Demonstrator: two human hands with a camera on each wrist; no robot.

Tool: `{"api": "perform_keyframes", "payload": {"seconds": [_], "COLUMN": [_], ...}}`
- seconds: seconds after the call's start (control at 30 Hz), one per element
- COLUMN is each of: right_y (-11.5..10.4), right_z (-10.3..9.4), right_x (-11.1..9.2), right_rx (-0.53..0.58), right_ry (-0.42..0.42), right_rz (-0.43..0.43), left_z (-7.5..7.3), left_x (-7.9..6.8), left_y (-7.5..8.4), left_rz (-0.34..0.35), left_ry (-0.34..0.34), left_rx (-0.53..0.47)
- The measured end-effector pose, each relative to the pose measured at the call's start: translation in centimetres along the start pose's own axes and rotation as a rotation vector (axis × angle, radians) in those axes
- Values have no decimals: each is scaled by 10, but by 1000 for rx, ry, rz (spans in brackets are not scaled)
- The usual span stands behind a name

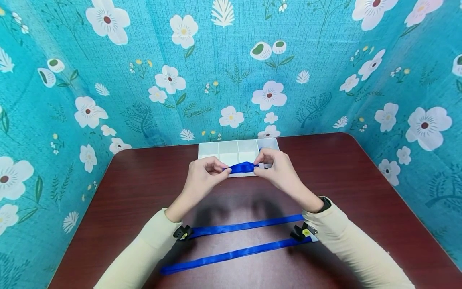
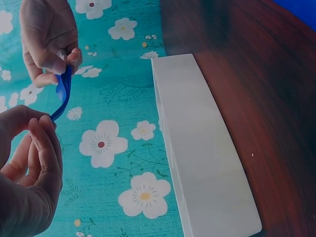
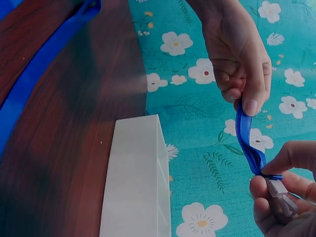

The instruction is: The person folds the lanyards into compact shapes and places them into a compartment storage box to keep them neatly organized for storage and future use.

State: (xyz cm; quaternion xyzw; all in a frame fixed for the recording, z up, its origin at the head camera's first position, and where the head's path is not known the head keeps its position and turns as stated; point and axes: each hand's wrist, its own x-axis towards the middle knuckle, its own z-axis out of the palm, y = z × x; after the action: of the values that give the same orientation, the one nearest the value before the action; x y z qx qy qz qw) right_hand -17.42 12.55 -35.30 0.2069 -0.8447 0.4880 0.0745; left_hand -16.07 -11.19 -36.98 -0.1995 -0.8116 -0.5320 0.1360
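Observation:
A folded blue lanyard [image 1: 242, 167] is stretched between both hands, above the front of a white divided box [image 1: 228, 151]. My left hand [image 1: 203, 173] pinches one end of its strap between thumb and fingertips. With thumb and fingers my right hand [image 1: 277, 168] grips the other end, beside a greyish plastic clip [image 3: 282, 196] that shows in the right wrist view. In the left wrist view the strap [image 2: 63, 94] curves slightly between the two hands. Both hands are raised off the table.
Two blue straps [image 1: 249, 226] [image 1: 234, 255] lie across the dark red-brown table [image 1: 144, 192], nearer me, below the forearms. Something blue [image 1: 262, 149] shows in the box's right compartment. A flowered teal cloth [image 1: 216, 80] hangs behind and at both sides.

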Motion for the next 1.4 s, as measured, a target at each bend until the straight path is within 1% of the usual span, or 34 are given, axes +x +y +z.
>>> {"api": "perform_keyframes", "payload": {"seconds": [0.3, 0.53, 0.57, 0.63, 0.73, 0.8, 1.0, 1.1, 1.2, 1.33, 1.4], "right_y": [-7, -7, -7, -8, -10, -11, -14, -15, -17, -19, -20], "right_z": [3, 6, 6, 7, 8, 10, 13, 15, 16, 16, 16], "right_x": [-1, 0, 0, 1, 1, 2, 3, 4, 3, 3, 4], "right_rx": [49, 82, 84, 95, 123, 145, 204, 204, 194, 188, 190], "right_ry": [-8, -20, -20, -23, -34, -44, -63, -58, -47, -32, -25], "right_rz": [-22, -29, -32, -37, -44, -50, -76, -90, -101, -117, -123], "left_z": [1, 6, 6, 5, 4, 3, 6, 8, 12, 17, 18], "left_x": [-1, 0, 0, -1, -2, -2, -1, 0, 2, 4, 5], "left_y": [4, 10, 12, 22, 38, 45, 47, 47, 36, 19, 16], "left_rz": [25, 3, -1, -4, -13, -14, -4, 4, 11, 24, 34], "left_ry": [8, 12, 12, 11, 8, 6, 1, -11, -12, 4, 10], "left_rx": [-51, -29, -25, -29, -47, -60, -82, -107, -118, -128, -137]}}
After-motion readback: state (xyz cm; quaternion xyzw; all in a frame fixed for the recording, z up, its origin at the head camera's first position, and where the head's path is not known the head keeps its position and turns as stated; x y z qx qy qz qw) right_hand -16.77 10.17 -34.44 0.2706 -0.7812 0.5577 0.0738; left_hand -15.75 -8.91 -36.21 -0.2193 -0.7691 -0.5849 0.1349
